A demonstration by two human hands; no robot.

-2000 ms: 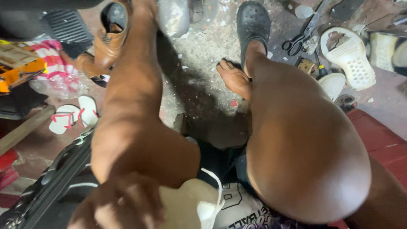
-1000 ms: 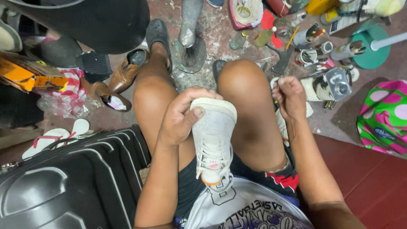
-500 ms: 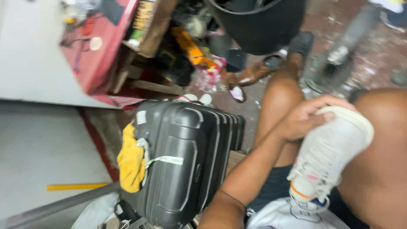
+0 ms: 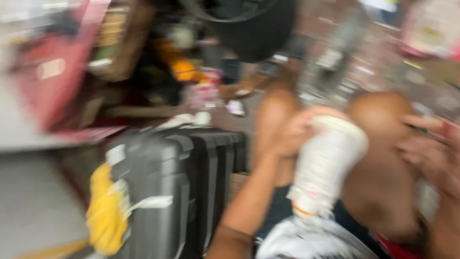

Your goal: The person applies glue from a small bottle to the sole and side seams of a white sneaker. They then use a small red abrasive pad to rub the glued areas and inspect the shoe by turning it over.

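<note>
**A:** Panel, head view, heavily motion-blurred. What occupies the centre right of the frame?

**B:** A white shoe, sole facing the camera, toe end uppermost, standing between the person's two bare knees. The left hand is clamped on its upper left edge — fingers curled over the toe end.

**A:** And the right hand?

**B:** The right hand sits at the right edge of the frame, just beside the right knee and apart from the shoe. The blur is too strong to tell whether its fingers are together or spread, or whether they grip anything.

**A:** Lower left of the frame?

**B:** A dark ribbed suitcase stands upright just beside the left forearm, with a yellow cloth hanging at its left side and a pale strap or tag across its front.

**A:** Upper half?

**B:** A large black tub at the top centre; below it a smeared heap of coloured objects — orange, pink and white — too blurred to identify. A red panel fills the upper left. A pale garment lies on the lap at the bottom centre, under the heel end of the shoe.
</note>
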